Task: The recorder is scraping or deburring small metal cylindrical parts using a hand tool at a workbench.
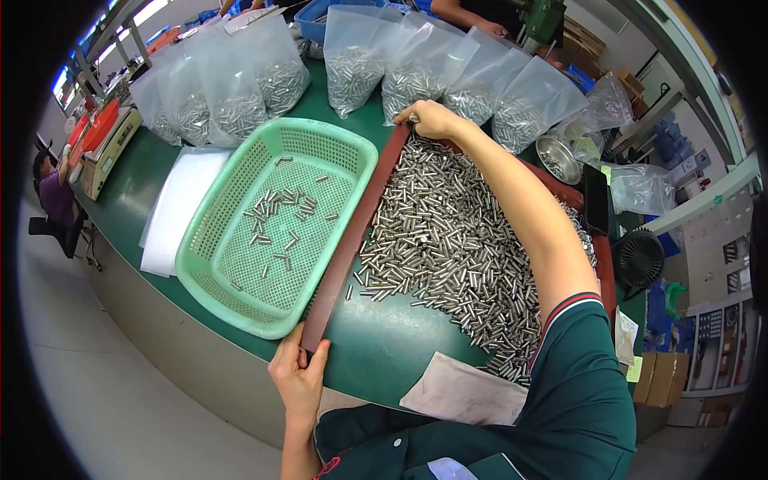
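2 hands grip the ends of a long, flat, dark brown strip, probably stiff wood or leather, that lies slantwise across the green tabletop. The left hand closes around the near end at the table's front edge, thumb on top and fingers curled beneath. The right hand pinches the far end, arm stretched over the heap of small silver metal cylinders. The strip stands between that heap and the pale green perforated plastic basket, touching the basket's right rim and the heap's left fringe.

About 30 loose cylinders lie scattered in the basket. Behind it stand several clear plastic bags filled with the same pins. A white foam sheet lies left of the basket, and a grey cloth rests near the front edge.

The strip looks rigid and light, easily steered from both ends, as it is held now. The pins are likely smooth, heavy in bulk and prone to rolling, so they would slip under or past a lifted edge.
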Demonstrator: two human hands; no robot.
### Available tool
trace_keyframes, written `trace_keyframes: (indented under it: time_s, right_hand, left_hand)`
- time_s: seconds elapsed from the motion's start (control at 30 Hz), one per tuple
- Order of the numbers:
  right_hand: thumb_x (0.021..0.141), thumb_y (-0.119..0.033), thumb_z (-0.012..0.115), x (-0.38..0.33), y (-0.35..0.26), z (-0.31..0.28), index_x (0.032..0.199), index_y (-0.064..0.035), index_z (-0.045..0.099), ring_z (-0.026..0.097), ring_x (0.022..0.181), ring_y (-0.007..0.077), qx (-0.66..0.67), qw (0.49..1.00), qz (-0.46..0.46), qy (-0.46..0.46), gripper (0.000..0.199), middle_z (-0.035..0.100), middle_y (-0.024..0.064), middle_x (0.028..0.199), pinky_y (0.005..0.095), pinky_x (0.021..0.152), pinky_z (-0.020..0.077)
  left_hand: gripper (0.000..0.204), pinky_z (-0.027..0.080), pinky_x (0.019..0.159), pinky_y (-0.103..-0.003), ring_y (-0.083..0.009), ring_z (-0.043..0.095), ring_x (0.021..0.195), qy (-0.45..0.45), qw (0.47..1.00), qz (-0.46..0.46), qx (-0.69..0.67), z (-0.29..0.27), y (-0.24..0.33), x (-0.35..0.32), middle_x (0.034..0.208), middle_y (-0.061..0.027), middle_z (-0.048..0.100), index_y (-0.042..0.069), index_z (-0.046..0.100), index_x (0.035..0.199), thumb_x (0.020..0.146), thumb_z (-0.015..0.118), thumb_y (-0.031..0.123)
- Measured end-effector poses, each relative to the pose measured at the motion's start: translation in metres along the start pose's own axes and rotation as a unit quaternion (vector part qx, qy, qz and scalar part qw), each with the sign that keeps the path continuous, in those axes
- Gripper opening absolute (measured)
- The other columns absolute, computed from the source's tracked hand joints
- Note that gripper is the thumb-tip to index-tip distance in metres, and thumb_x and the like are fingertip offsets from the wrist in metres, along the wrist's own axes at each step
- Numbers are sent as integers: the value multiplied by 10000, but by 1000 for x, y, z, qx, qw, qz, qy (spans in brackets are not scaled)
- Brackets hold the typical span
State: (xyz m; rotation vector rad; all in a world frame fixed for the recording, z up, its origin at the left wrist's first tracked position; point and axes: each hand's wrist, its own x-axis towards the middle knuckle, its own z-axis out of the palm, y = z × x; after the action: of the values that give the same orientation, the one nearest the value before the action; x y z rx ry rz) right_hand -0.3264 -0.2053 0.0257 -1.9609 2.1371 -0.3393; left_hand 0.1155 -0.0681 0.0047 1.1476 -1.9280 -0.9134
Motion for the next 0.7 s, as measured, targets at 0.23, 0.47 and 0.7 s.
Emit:
trace_keyframes:
  time_s: [0.23,0.47,0.7]
  right_hand:
    - [648,-47,471,5,-3,-2,1037,32,525,521,970,339,-6,999,34,17,400,541,254,1003,362,837,413]
    - [628,-41,454,-2,-14,0,1072,58,479,521,958,350,-23,992,113,49,456,539,264,993,353,846,398]
    - [689,-82,489,-100,-98,-49,1053,-18,535,588,748,212,174,971,129,103,373,619,141,869,288,664,463]
  left_hand:
    - [392,294,436,-232,-94,324,477,-6,1000,1,-2,0,-3,-1,633,-57,459,-47,558,1005,637,681,11]
    - [422,282,431,-236,-92,312,470,-18,1000,-19,5,0,-1,1,591,-50,435,-60,559,996,609,703,26]
    - [259,243,464,-197,-53,291,522,7,998,-46,-41,-10,-1,0,568,25,322,-52,563,975,741,580,59]
